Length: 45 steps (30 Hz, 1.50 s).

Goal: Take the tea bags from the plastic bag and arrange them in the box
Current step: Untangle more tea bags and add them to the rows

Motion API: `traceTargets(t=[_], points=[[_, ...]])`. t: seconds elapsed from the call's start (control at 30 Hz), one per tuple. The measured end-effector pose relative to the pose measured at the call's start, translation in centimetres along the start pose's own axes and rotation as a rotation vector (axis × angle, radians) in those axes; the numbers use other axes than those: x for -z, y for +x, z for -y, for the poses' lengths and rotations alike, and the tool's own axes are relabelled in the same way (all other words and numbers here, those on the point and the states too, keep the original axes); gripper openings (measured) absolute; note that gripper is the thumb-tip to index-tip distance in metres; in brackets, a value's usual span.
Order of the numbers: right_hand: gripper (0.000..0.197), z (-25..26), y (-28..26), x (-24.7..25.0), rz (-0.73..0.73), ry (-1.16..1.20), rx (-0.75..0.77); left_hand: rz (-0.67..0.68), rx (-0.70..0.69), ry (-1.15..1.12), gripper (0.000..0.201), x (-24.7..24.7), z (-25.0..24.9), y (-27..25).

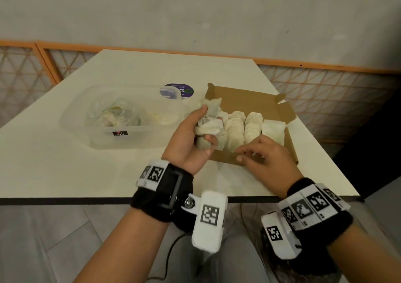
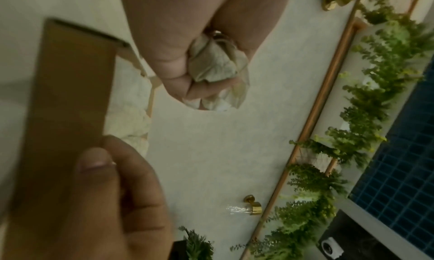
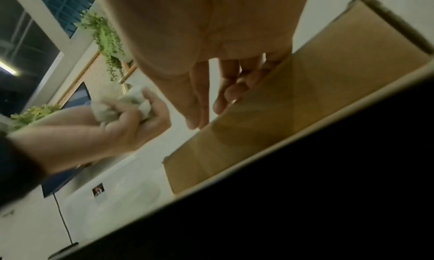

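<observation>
My left hand [image 1: 196, 130] grips a crumpled bunch of pale tea bags [image 1: 209, 117] above the left end of the open cardboard box [image 1: 249, 99]. The left wrist view shows that bunch [image 2: 216, 67] squeezed in the fist. Several tea bags [image 1: 252, 128] lie in rows inside the box. My right hand [image 1: 249, 153] rests at the box's near wall. Its fingers [image 3: 199, 97] are loosely straight and hold nothing, and its thumb [image 2: 94, 160] lies against the wall's outside. The plastic bag [image 1: 112, 114] sits in a clear tub [image 1: 93, 139] to the left.
The box and tub stand on a white table [image 1: 65, 169] whose front edge is just behind my wrists. A round purple label [image 1: 184, 88] lies behind the tub. An orange-framed lattice partition [image 1: 325, 91] runs behind the table.
</observation>
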State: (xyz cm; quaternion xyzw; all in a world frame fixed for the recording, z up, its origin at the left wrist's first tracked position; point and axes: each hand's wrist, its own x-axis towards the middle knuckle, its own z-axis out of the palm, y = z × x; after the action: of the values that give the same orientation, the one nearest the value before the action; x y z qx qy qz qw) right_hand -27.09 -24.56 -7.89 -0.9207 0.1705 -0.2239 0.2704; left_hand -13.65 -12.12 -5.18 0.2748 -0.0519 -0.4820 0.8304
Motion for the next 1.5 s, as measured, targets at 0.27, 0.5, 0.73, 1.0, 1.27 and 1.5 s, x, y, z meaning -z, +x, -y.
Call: traceTargets(t=[0.27, 0.5, 0.73, 1.0, 1.27, 1.5], points=[[0.015, 0.3, -1.1, 1.8, 0.168, 0.343, -0.061, -0.073, 0.075, 0.012, 0.01, -1.3, 1.1, 3.6], [0.027, -0.2, 4.1, 2.6, -0.015, 0.938, -0.227, -0.041, 0.072, 0.224, 0.021, -0.9, 2.2, 4.1], [0.031, -0.8, 4.8, 1.0, 0.027, 1.127, -0.292, 0.033, -0.006, 0.476, 0.008, -0.8, 3.0, 4.0], [0.012, -1.3, 5.0, 1.1, -0.084, 1.253, -0.328, 0.069, -0.061, 0.512, 0.026, -0.6, 3.2, 4.2], [0.041, -1.6, 5.1, 1.2, -0.002, 1.231, -0.312, 0.04, -0.07, 0.454, 0.01, -0.4, 2.9, 4.4], [0.017, -1.7, 4.9, 0.7, 0.046, 1.11, -0.342, 0.021, -0.099, 0.486, 0.004, -0.5, 3.1, 4.3]])
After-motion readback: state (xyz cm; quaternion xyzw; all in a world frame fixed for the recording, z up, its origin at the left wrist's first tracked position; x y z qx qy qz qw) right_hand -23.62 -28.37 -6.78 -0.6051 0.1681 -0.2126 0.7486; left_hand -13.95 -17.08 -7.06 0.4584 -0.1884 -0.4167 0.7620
